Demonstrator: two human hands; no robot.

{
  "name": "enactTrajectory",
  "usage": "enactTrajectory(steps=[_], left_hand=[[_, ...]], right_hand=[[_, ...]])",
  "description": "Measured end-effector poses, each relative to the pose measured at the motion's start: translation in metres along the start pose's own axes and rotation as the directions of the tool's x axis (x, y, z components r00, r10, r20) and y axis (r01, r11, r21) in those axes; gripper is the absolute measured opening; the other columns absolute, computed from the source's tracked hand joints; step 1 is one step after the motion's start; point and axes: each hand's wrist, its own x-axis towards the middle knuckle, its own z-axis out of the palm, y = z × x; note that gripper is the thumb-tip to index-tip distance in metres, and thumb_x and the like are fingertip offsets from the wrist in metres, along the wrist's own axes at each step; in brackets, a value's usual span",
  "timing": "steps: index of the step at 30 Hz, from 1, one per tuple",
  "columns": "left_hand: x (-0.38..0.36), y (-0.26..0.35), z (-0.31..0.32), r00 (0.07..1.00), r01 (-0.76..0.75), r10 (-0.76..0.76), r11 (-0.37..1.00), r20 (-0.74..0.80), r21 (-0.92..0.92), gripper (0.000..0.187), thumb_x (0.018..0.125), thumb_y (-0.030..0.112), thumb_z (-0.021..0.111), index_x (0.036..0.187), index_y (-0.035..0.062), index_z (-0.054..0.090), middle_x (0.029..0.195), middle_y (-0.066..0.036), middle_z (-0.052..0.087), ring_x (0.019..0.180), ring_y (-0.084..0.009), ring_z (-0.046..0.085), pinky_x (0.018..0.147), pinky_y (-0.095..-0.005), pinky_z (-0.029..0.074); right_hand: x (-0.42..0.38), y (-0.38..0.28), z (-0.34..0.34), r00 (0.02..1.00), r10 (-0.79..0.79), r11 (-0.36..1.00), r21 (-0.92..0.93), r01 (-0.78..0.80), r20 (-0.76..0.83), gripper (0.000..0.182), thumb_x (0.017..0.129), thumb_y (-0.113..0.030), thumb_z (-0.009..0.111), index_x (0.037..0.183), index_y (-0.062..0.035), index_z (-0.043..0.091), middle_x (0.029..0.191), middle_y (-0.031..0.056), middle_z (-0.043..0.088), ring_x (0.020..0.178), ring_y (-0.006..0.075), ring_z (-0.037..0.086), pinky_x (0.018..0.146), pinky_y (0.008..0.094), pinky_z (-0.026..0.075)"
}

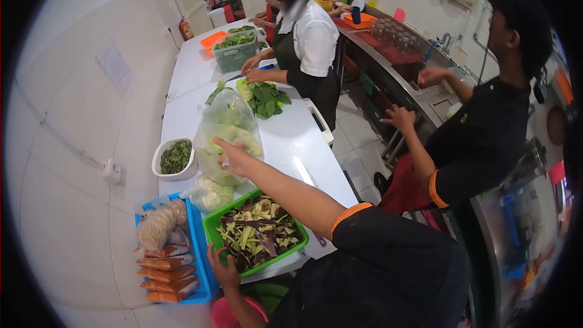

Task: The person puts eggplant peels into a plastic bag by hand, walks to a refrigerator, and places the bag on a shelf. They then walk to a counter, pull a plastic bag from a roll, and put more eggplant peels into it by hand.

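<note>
My right hand [238, 159] reaches over a clear plastic bag [228, 127] of pale green cabbage, its fingers apart and overlapping the bag. Below that bag, a cabbage head [215, 193] in clear plastic lies against the rim of a green plastic basket [212, 223]. Vegetable peelings and trimmings [258, 231], green, purple and cream, fill the basket. At its near left corner, my left hand [225, 268] grips the side. A knife [305, 172] lies on the white table [282, 140] to the right of the bag.
A blue tray [203, 261] holds bagged orange sauce and other bags. A white tub [176, 173] contains chopped greens. One person [310, 42] handles leafy greens [267, 98] across the table; another person [486, 115] stands at right by the sink. A pink bucket [243, 313] sits below.
</note>
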Motion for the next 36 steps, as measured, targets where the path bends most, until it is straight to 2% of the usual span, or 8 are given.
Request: enactTrajectory(steps=[3,6,9,12,15,27,33,36], left_hand=[[-0.001,-0.003,0.001,0.999,-0.036,0.036,0.999,0.003,-0.032,0.023,0.085,0.011,0.06,0.107,0.0037,0.062,0.149,-0.018,0.042,0.135,-0.038,0.043,0.111,-0.0469,0.034],[0.001,-0.002,0.001,0.999,-0.03,0.031,0.999,0.009,-0.027,0.023,0.085,0.012,0.06,0.107,0.0036,0.062,0.148,-0.018,0.042,0.136,-0.0388,0.042,0.112,-0.0474,0.032],[-0.001,-0.001,0.0,1.0,-0.01,0.01,1.0,0.014,-0.026,0.023,0.085,0.012,0.06,0.106,0.0039,0.063,0.148,-0.019,0.042,0.136,-0.0393,0.041,0.112,-0.048,0.032],[-0.002,-0.008,-0.001,0.999,-0.032,0.033,0.999,0.019,-0.042,0.023,0.084,0.012,0.06,0.105,0.0043,0.063,0.148,-0.019,0.042,0.137,-0.0397,0.041,0.112,-0.0489,0.032],[0.0,-0.01,-0.001,0.999,-0.042,0.043,0.998,0.013,-0.037,0.023,0.083,0.01,0.06,0.105,0.0046,0.063,0.148,-0.019,0.042,0.137,-0.0399,0.042,0.112,-0.0495,0.033],[0.0,-0.004,-0.002,1.0,0.0,0.0,1.0,0.017,-0.007,0.024,0.08,0.003,0.059,0.103,0.0035,0.061,0.147,-0.02,0.044,0.137,-0.0415,0.041,0.113,-0.0494,0.032],[0.006,0.006,-0.002,0.999,-0.05,0.053,0.987,-0.013,0.154,0.027,0.083,0.008,0.061,0.11,0.0055,0.06,0.136,-0.02,0.053,0.135,-0.0435,0.042,0.113,-0.0528,0.03],[0.011,0.033,0.004,0.952,-0.252,0.293,0.913,-0.086,0.319,0.029,0.082,0.01,0.064,0.11,0.0057,0.06,0.132,-0.018,0.056,0.135,-0.0432,0.043,0.113,-0.0547,0.03]], right_hand=[[0.004,-0.002,0.026,0.991,-0.075,0.99,-0.126,0.062,-0.107,0.12,0.076,-0.043,0.085,0.152,-0.0083,-0.001,0.115,0.0171,0.055,0.082,0.0219,0.062,0.068,0.0354,0.053],[0.077,0.036,0.026,0.849,-0.488,0.646,-0.737,0.197,-0.2,0.133,0.077,-0.039,0.086,0.153,-0.0011,-0.017,0.124,0.0236,0.057,0.111,0.0231,0.063,0.087,0.0385,0.055],[0.056,0.026,0.036,0.84,-0.521,0.626,-0.738,0.254,-0.153,0.125,0.082,-0.024,0.079,0.149,0.0086,-0.02,0.12,0.0246,0.063,0.107,0.0232,0.068,0.081,0.0359,0.057],[0.032,0.0,0.054,0.895,-0.387,0.862,-0.433,0.265,-0.222,0.103,0.086,-0.01,0.067,0.153,0.0007,-0.01,0.107,0.0205,0.067,0.081,0.0208,0.071,0.067,0.0343,0.058],[0.017,-0.036,0.065,0.783,-0.608,0.755,-0.405,0.517,-0.134,0.078,0.089,-0.004,0.057,0.151,-0.0084,0.011,0.099,0.0164,0.068,0.061,0.0184,0.065,0.054,0.0316,0.054],[-0.215,-0.19,0.077,0.469,-0.674,0.451,-0.185,0.873,0.571,0.052,0.098,-0.001,0.054,0.142,-0.0104,0.029,0.105,0.0185,0.068,0.082,0.0204,0.072,0.07,0.0321,0.061],[-0.378,-0.204,0.042,0.431,-0.714,0.212,-0.417,0.884,0.552,0.065,0.094,0.005,0.058,0.149,-0.0073,0.025,0.11,0.0239,0.069,0.097,0.029,0.073,0.075,0.0354,0.062],[-0.438,-0.181,0.042,0.36,-0.908,0.16,-0.615,0.772,0.216,0.07,0.083,0.0,0.065,0.145,0.0011,0.034,0.097,0.0272,0.072,0.082,0.0282,0.075,0.07,0.0347,0.062]])
